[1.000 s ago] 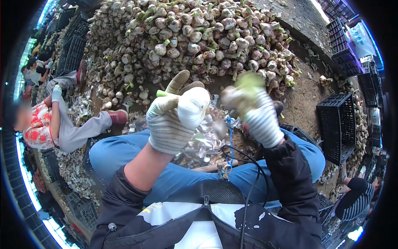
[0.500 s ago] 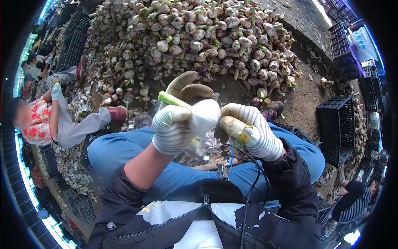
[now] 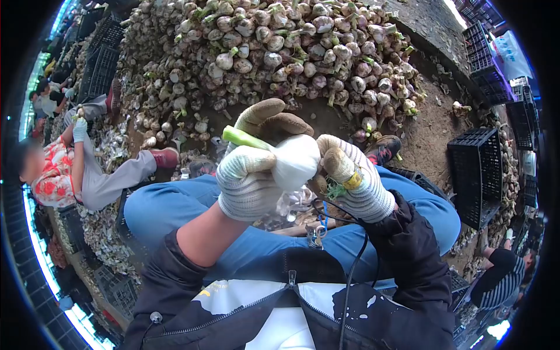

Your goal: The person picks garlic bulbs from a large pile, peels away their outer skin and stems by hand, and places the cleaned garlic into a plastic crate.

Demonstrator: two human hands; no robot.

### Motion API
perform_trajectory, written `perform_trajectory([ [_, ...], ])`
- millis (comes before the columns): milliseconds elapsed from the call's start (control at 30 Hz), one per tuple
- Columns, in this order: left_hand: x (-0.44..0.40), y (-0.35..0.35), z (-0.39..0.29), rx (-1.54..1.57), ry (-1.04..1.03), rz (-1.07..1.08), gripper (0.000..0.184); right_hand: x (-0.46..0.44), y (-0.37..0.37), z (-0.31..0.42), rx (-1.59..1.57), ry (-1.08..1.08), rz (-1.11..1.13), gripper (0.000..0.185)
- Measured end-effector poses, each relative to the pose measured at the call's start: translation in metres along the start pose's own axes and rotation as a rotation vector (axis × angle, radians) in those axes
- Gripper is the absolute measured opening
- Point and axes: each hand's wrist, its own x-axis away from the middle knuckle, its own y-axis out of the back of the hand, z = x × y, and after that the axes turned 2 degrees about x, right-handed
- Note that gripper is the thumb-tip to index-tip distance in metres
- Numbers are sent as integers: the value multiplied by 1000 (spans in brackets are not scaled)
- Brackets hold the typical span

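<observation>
Left hand [image 3: 248, 184] clamped on garlic bulb [image 3: 296, 163], right hand [image 3: 360, 184] touching, grip unclear; black crate [image 3: 491, 181], interior dark.

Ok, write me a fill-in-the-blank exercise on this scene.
1. The left hand holds a white bulb whose stem is coloured ____.
2. The right hand wears a striped ____.
3. Beyond the hands lies a large heap of ____.
4. The wearer's trousers are coloured ____.

Missing words: green; glove; garlic; blue.
</observation>
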Motion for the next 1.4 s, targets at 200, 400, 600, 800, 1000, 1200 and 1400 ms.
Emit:
perform_trajectory([
  [200,-3,12,-4,-3,15,124,68,-1,1,-3,-136,-76,22,32],
  [400,-1,8,-1,-71,-29,70,66,-1,-7,4,-48,-33,-9,29],
  [600,-3,12,1,-39,-33,33,67,4,0,2,-284,-124,60,29],
  [800,-6,16,0,-225,-109,73,64,5,-12,30,263,-60,-76,27],
  [1000,-6,9,1,60,1,-114,58,5,-9,20,663,349,-57,11],
  [1200,-14,25,0,149,22,-264,47,-1,-7,8,1180,529,22,33],
  [1400,-17,44,-5,3,52,-251,43,4,-10,34,1064,72,-98,72],
])
